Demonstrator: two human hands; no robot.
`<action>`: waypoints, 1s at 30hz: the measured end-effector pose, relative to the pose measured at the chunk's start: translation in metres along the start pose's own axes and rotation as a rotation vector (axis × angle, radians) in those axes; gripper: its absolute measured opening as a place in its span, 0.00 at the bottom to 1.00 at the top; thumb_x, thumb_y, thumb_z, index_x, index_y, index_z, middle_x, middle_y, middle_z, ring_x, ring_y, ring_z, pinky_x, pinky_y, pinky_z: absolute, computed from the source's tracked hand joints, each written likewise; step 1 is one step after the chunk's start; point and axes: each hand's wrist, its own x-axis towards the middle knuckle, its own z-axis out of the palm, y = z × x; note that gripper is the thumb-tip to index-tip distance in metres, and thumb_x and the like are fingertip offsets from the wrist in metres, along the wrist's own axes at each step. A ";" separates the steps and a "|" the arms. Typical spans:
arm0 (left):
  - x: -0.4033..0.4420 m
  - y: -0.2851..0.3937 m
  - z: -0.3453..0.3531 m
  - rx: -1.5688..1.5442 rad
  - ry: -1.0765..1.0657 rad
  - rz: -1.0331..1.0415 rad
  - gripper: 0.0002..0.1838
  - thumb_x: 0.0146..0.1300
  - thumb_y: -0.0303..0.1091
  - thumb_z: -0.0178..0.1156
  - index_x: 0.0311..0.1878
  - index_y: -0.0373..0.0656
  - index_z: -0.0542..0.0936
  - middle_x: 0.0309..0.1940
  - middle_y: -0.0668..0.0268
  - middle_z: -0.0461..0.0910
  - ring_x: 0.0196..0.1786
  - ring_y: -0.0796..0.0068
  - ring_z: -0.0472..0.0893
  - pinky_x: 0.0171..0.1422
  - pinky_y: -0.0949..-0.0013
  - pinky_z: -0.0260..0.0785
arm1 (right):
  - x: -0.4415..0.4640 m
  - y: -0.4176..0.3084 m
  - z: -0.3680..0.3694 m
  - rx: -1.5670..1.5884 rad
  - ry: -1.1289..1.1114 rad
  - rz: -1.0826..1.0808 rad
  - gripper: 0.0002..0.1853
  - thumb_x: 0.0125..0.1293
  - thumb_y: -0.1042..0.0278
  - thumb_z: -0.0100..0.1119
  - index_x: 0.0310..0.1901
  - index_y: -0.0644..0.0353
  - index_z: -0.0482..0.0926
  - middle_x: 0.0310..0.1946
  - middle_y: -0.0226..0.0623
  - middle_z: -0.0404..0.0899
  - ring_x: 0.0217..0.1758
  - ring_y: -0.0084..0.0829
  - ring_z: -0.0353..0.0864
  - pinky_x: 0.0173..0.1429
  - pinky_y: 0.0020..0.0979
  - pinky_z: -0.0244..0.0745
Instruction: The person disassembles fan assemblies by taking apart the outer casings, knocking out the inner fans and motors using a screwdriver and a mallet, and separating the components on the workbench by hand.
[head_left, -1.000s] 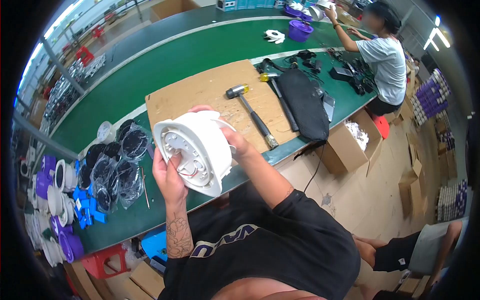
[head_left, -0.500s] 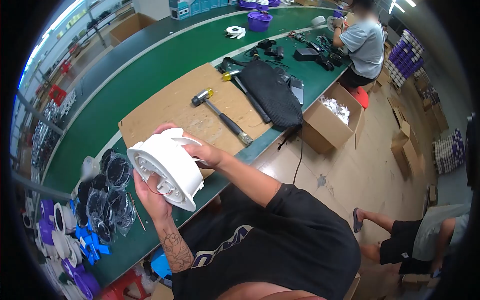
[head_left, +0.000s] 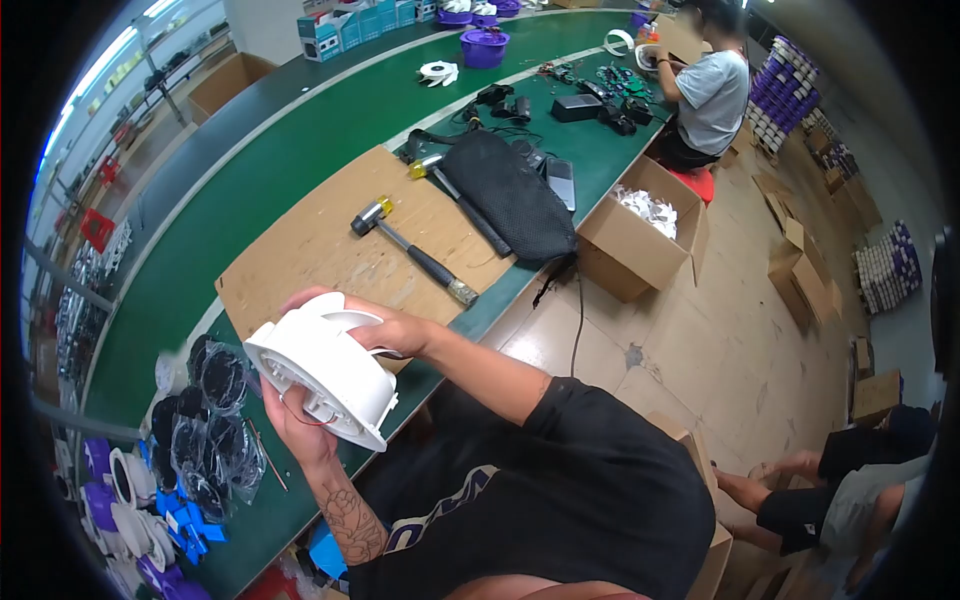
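Note:
A round white plastic fan housing (head_left: 335, 375) is held tilted in both hands, above the near edge of the bench. Thin red wire shows on its open side, and white blades (head_left: 345, 317) stick out at its top. My left hand (head_left: 298, 428) is closed around the lower left rim. On the upper side, my right hand (head_left: 395, 332) grips the housing by the blades, its fingers partly hidden behind them. Beyond the hands, a mallet (head_left: 415, 250) with a dark grip lies on a brown cardboard sheet (head_left: 300, 240).
A second hammer (head_left: 460, 205) lies beside a black mesh bag (head_left: 510, 195). Plastic-wrapped black round parts (head_left: 215, 430) sit at left, near white and purple parts (head_left: 130, 530). An open carton (head_left: 640, 240) stands right of the bench. One person sits farther along; another is at lower right.
The camera view has shifted, so the bench and tools appear farther left. Both hands still grip the housing, which is tipped slightly differently. The person at lower right has moved.

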 end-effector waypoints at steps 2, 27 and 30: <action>0.001 -0.003 -0.002 -0.002 0.002 -0.022 0.31 0.61 0.22 0.50 0.70 0.35 0.59 0.60 0.54 0.71 0.59 0.63 0.76 0.60 0.65 0.72 | -0.002 0.000 0.000 -0.006 0.015 0.012 0.39 0.55 0.56 0.58 0.68 0.59 0.58 0.60 0.39 0.68 0.66 0.31 0.67 0.70 0.32 0.61; 0.005 -0.018 0.003 0.157 -0.037 0.056 0.36 0.52 0.29 0.49 0.68 0.32 0.62 0.60 0.52 0.70 0.61 0.60 0.73 0.65 0.65 0.64 | -0.019 -0.008 -0.009 -0.058 0.054 0.062 0.29 0.68 0.61 0.49 0.69 0.56 0.56 0.57 0.36 0.69 0.62 0.28 0.68 0.67 0.31 0.62; 0.006 -0.019 -0.001 0.152 -0.129 0.077 0.31 0.59 0.30 0.45 0.68 0.32 0.62 0.60 0.54 0.71 0.60 0.63 0.74 0.64 0.64 0.67 | -0.019 -0.001 -0.013 -0.113 0.065 0.015 0.28 0.70 0.57 0.45 0.68 0.57 0.57 0.57 0.36 0.69 0.62 0.27 0.68 0.66 0.31 0.62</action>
